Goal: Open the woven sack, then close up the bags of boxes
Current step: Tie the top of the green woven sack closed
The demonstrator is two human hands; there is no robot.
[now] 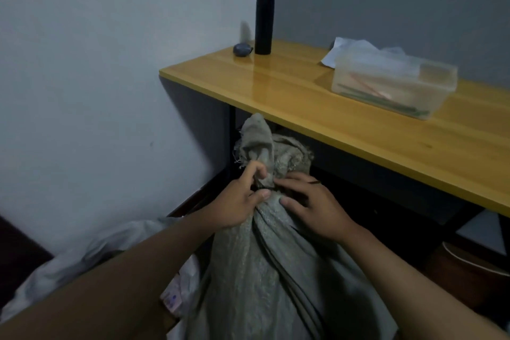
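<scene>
Presently both hands (278, 201) grip the sack's (262, 270) tied neck.

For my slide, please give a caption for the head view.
Both hands, left and right, grip the tied neck of the grey woven sack beside the yellow wooden table.
</scene>
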